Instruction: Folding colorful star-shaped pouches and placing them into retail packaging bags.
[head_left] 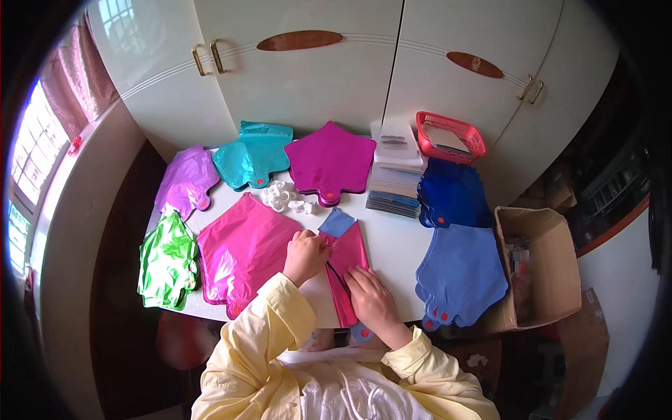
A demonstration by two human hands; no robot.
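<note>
A folded pink foil balloon lies lengthwise on the white table in front of me. A pale blue foil piece sticks out at its far end, and a blue tab with a red dot shows at its near end. My left hand is closed at the folded balloon's left edge; whatever its fingertips pinch is hidden. From there a thin dark line slants toward my right hand, which rests with fingers stretched out on the balloon's right side. Left of my left hand lies a flat pink star-shaped foil balloon.
Purple, teal, magenta, green, dark blue and light blue foil balloons ring the table. White bits, stacked packets, a red basket and a cardboard box are also there.
</note>
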